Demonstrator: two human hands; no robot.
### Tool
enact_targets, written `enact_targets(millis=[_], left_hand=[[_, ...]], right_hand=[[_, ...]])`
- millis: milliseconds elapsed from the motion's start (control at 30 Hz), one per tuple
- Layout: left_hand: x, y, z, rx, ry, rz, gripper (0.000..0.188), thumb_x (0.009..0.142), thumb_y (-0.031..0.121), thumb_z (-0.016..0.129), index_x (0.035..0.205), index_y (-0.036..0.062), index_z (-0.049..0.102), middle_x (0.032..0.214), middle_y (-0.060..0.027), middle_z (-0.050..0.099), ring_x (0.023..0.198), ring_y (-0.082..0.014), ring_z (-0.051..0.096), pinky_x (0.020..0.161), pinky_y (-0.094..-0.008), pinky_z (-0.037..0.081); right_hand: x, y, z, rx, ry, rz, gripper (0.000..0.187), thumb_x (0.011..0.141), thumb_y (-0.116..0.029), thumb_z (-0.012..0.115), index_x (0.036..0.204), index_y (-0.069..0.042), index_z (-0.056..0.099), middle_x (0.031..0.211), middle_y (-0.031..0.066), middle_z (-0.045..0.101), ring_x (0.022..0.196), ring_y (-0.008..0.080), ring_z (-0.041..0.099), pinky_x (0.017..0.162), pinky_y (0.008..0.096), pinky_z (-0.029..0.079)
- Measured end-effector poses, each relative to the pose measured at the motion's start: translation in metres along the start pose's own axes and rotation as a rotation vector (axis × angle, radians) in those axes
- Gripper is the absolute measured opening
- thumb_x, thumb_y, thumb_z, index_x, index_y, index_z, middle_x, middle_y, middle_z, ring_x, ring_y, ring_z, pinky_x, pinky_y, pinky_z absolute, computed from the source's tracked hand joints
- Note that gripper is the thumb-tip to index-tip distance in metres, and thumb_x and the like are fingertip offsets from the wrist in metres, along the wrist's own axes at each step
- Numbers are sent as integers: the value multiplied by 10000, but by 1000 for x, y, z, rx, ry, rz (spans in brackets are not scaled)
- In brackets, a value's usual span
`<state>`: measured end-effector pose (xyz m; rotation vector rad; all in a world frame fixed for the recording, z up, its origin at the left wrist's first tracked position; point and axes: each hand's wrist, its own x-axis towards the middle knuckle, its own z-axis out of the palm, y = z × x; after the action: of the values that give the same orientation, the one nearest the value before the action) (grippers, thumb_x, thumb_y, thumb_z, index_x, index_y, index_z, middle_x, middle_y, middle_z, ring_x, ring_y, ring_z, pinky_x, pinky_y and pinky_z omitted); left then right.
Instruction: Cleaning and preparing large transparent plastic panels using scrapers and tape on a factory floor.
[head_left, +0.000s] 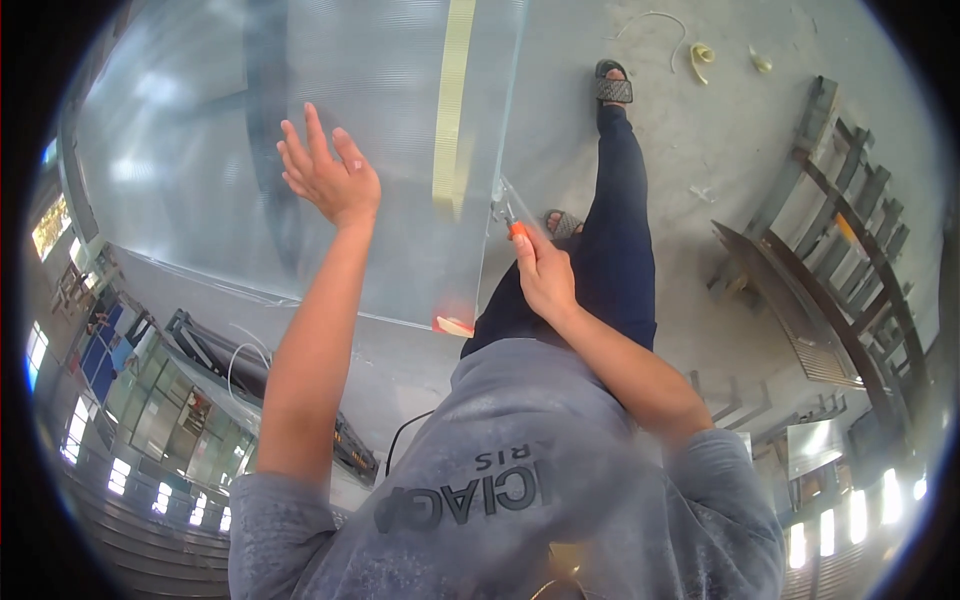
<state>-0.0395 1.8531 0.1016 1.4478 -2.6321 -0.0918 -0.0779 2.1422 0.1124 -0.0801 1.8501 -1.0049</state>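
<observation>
A large translucent, finely ribbed sheet [380, 80] lies in front of me. My left hand [333, 178] is over it with fingers spread, holding nothing; whether the palm touches the sheet I cannot tell. At the sheet's right edge, my right hand [548, 275] is closed around an orange-handled tool [518, 230]. Its metal end is beside that edge, and its exact kind is too small to make out. A yellow tape strip [453, 110] runs along the sheet near the right side. On the near corner sits a small red and cream piece [454, 326].
Dark metal frames [850, 230] stand at the right. Curled yellowish tape scraps [702, 62] and a thin pale strand [665, 18] lie on the floor ahead. A dark metal rack [195, 345] and a looped white cord [240, 365] are at the left, below the sheet.
</observation>
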Motion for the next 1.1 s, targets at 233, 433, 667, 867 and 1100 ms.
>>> enact_targets(millis=[233, 433, 667, 867, 1100], left_hand=[[1, 5, -1, -31, -6, 26, 526, 1019, 325, 458, 1534, 236, 396, 1617, -142, 248, 1483, -409, 212, 1176, -612, 137], [3, 10, -6, -28, -20, 7, 525, 1016, 325, 457, 1528, 220, 410, 1615, -145, 254, 1482, -412, 219, 1173, -617, 140], [5, 18, -10, -23, 31, 30, 501, 1033, 342, 425, 1506, 178, 450, 1590, -135, 328, 1449, -407, 292, 1167, -569, 192], [10, 17, -13, 5, 9, 19, 517, 1033, 364, 413, 1502, 147, 448, 1589, -134, 328, 1445, -402, 294, 1163, -570, 196], [19, 21, -11, -36, 11, -20, 520, 1030, 372, 439, 1495, 140, 433, 1588, -135, 320, 1452, -404, 269, 1163, -581, 184]], right_hand=[[37, -30, -24, -16, 4, 24, 353, 1040, -386, 481, 1189, -99, 622, 733, 203, 625, 705, 410, 652, 642, 456, 493], [69, -51, -46, -68, 1, 9, 360, 1045, -395, 466, 1180, -103, 628, 718, 170, 617, 698, 373, 651, 655, 447, 489], [117, -96, -78, -28, -24, 78, 388, 1048, -420, 450, 1172, -98, 628, 690, 134, 607, 659, 321, 641, 650, 423, 485], [145, -123, -102, -36, -39, 92, 402, 1048, -432, 446, 1176, -97, 628, 707, 138, 610, 664, 301, 640, 662, 406, 485], [142, -118, -107, -10, 0, -144, 411, 1066, -409, 425, 1099, -57, 635, 625, 37, 530, 566, 130, 544, 590, 324, 469]])
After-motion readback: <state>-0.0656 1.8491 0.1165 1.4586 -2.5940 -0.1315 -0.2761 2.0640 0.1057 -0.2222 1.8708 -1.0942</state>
